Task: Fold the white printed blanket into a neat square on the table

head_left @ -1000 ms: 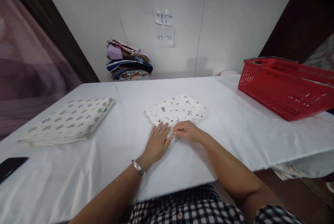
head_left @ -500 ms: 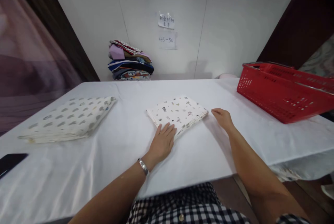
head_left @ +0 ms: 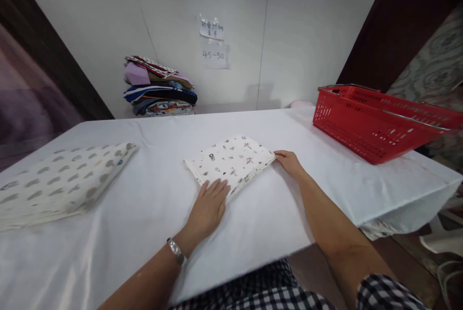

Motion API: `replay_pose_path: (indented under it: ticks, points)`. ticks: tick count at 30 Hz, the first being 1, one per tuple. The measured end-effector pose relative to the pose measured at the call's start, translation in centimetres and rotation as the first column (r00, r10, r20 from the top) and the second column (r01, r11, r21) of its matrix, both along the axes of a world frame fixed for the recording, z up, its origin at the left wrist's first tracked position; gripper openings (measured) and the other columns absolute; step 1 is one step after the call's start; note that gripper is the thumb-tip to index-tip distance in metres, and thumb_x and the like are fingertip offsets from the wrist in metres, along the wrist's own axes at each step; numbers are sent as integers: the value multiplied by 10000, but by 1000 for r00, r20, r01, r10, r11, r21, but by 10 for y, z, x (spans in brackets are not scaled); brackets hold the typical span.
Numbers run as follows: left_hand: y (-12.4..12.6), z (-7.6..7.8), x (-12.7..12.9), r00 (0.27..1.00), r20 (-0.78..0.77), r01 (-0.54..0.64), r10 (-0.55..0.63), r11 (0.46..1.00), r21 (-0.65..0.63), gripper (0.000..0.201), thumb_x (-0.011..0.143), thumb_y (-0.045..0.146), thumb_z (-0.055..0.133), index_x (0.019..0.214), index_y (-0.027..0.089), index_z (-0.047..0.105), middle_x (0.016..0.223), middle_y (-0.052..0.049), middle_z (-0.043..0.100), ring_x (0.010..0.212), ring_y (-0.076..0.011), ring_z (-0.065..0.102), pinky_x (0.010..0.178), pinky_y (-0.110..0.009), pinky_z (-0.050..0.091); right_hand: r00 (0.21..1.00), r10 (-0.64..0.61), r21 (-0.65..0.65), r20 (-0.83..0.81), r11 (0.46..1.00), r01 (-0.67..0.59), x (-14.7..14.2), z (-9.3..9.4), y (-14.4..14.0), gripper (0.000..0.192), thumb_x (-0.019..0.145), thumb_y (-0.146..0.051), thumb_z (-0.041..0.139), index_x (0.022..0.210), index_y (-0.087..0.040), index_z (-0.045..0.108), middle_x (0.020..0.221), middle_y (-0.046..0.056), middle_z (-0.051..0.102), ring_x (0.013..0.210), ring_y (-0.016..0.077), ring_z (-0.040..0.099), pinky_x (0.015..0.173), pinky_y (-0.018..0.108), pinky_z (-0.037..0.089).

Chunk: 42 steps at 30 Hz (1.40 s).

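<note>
A folded white cloth (head_left: 231, 158) with small plant and insect prints lies at the middle of the table. My left hand (head_left: 209, 206) rests flat on its near corner, fingers stretched out and palm down. At the right corner of the cloth, my right hand (head_left: 289, 163) has its fingertips together on the edge, closed on that corner; the thumb is mostly hidden. Farther left lies a second folded cloth (head_left: 72, 175), cream with grey cloud-like spots, which neither hand touches.
A red plastic basket (head_left: 376, 127) with metal handles stands at the table's right side. Several folded fabrics make a stack (head_left: 161, 88) behind the back edge. Handwritten paper signs (head_left: 216, 55) are taped to the wall. A white cover (head_left: 152, 262) drapes over the table.
My right hand has moved in to the cloth's right corner and now touches it. My left hand stays flat on the near corner. The camera view has turned slightly right.
</note>
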State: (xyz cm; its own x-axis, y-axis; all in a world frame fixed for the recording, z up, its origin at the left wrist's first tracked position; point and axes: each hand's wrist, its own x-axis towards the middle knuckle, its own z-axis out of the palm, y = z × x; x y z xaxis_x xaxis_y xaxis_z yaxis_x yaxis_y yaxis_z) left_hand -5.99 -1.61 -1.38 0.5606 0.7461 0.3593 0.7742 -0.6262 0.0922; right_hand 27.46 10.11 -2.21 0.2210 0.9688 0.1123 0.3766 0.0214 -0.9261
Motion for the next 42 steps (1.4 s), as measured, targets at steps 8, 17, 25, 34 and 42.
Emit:
replay_pose_path:
  ticks: [8,17,25,34,42]
  points:
    - [2,0,-2,1000,22,14,-13,1000,-21,423,894,188,352,1297,205,483,1369,-54,492,1304,-229,390,1107,-515,242,987,96,12,-127,995,-95,4,-3,2,254,650,-306,623,845,-179,725,820,37,713,734,176,625,744,334,492]
    - [2,1,-3,1000,15,19,-18,999,-33,431,891,191,359,1305,206,476,1373,-55,487,1304,-235,390,1106,-520,245,987,127,10,93,992,-129,8,-9,12,262,695,-279,531,860,-167,703,716,12,661,651,143,561,690,300,455]
    - [1,3,-3,1000,10,21,-21,999,-40,435,896,197,352,1315,211,466,1381,-54,478,1308,-233,385,1103,-515,255,923,12,142,385,987,-72,12,-8,3,234,770,-262,428,844,-201,642,781,20,635,739,169,558,683,293,421]
    - [1,3,-2,998,52,24,-22,999,-48,418,903,197,345,1298,220,483,1372,-46,490,1306,-221,387,1111,-504,241,968,82,192,239,973,-129,5,-5,-6,269,733,-269,495,940,-197,652,930,38,640,833,172,567,697,291,446]
    - [1,5,-1,999,48,15,-11,997,-72,416,907,207,340,1295,220,489,1374,-43,488,1307,-221,384,1111,-505,241,928,202,203,314,940,-273,1,-3,-6,250,754,-271,541,950,-220,688,1102,62,603,990,197,561,793,336,454]
